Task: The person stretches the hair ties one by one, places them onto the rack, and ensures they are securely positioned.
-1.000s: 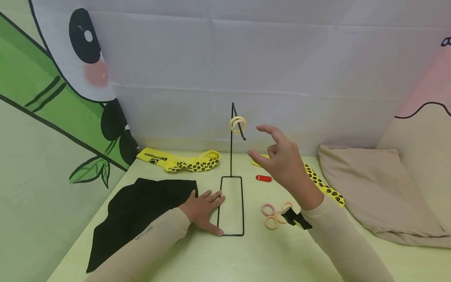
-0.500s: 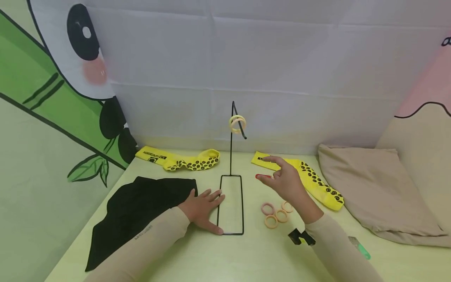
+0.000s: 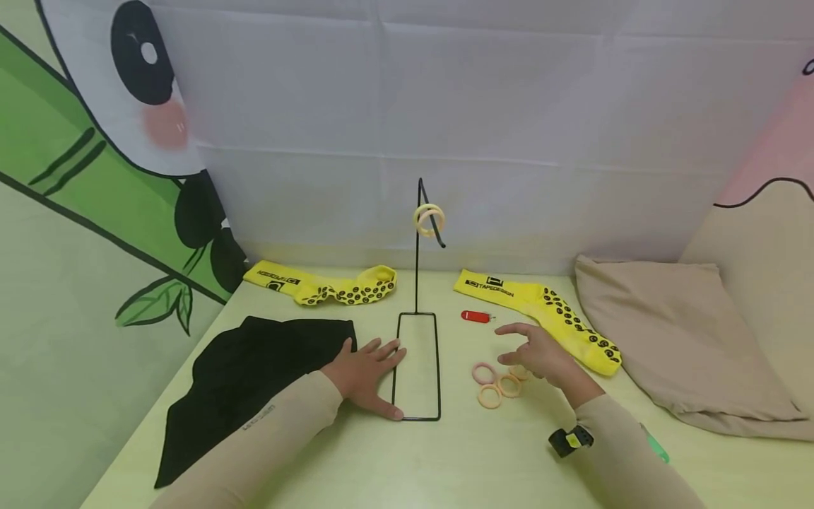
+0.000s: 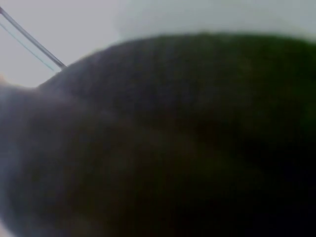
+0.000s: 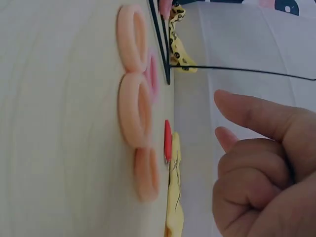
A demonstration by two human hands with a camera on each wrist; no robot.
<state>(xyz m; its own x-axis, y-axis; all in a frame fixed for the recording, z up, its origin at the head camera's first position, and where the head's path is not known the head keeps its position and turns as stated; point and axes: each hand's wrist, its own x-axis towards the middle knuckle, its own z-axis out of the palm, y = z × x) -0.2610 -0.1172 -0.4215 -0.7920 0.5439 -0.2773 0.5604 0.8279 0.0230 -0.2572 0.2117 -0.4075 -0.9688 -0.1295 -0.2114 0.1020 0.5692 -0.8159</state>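
Note:
My left hand (image 3: 365,376) lies spread on the table, fingertips and thumb over the left side of the black wire stand's base (image 3: 437,367). From the stand's upper arm hang a yellow ring (image 3: 417,213) and a peach ring (image 3: 429,235). To the right, my right hand (image 3: 540,355) hovers near the loose rings with nothing held, thumb and index finger apart and the other fingers folded. The loose rings are one pink ring (image 3: 475,376) and several peach rings (image 3: 490,406), one partly hidden by the hand. Dark blur fills most of the left wrist view.
A red tag (image 3: 475,317) lies behind the rings. Yellow socks (image 3: 346,288) with black print lie along the back, one on each side of the stand. Black cloth (image 3: 254,375) spreads at left, beige cloth (image 3: 680,339) at right. A green-handled tool (image 3: 658,449) is half covered by the right sleeve.
My right hand has come down and right from beside the hanging rings to the loose rings, uncovering the red tag and right sock. The left hand stays put.

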